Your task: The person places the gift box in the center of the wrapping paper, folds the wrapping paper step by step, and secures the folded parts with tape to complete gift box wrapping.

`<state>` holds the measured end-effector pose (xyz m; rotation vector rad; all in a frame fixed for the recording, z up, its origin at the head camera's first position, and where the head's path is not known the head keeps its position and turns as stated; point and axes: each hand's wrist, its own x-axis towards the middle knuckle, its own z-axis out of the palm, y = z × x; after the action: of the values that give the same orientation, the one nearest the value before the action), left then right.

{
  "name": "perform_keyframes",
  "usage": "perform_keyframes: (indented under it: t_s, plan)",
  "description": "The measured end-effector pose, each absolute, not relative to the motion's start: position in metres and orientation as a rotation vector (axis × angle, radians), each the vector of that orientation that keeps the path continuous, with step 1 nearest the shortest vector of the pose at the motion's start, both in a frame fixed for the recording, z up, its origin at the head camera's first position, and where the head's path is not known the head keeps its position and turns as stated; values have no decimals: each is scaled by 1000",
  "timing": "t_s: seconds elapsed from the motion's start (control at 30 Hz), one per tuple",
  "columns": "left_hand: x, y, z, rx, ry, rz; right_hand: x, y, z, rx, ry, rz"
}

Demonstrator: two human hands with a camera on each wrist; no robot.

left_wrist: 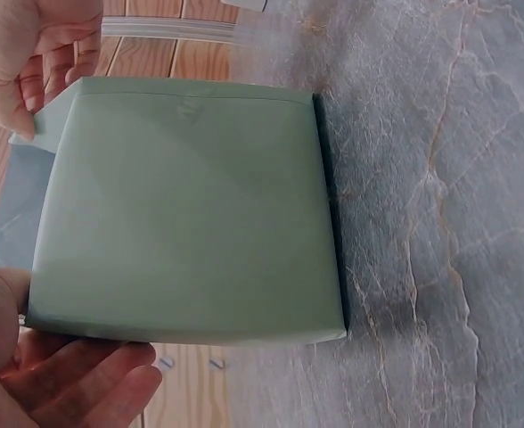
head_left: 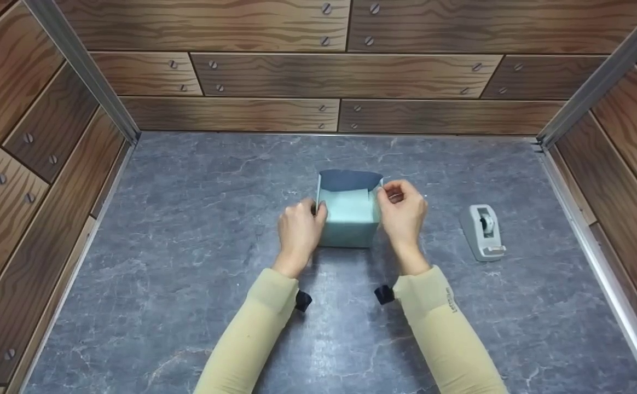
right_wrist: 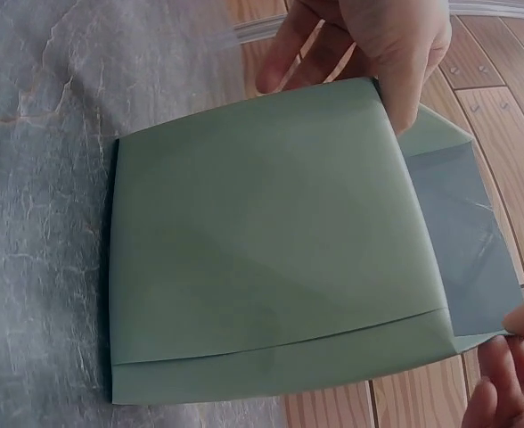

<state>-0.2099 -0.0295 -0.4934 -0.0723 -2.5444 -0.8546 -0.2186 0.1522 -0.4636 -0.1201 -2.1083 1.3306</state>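
A box wrapped in pale green paper (head_left: 348, 219) rests on the table between the hands. At its far end the paper rises as a loose flap with a dark grey-blue inner side (head_left: 350, 179). My left hand (head_left: 301, 227) grips the box's left side, thumb at the near face's edge and fingers along the side (left_wrist: 93, 379). With thumb and fingers, my right hand (head_left: 404, 210) pinches the paper at the flap's right corner (right_wrist: 480, 341). A folded seam runs along the green wrapping in the right wrist view. What lies inside the wrapping is hidden.
To the right of the box stands a light grey tape dispenser (head_left: 484, 232) with a roll in it. The grey marbled tabletop (head_left: 198, 219) is bordered by wood-patterned walls (head_left: 340, 76) at the back and both sides, with metal rails along the side edges.
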Motion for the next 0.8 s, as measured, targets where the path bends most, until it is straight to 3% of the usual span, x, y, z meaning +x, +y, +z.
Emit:
perform_keyframes:
  t_s: [0.53, 0.8]
  plan:
    - [-210, -29, -493, -57, -2550, -855, -221, 157, -466, 59, -2101, 1370]
    - [-208, -29, -494, -72, -2553, -883, -204, 163, -460, 170, -2095, 1538]
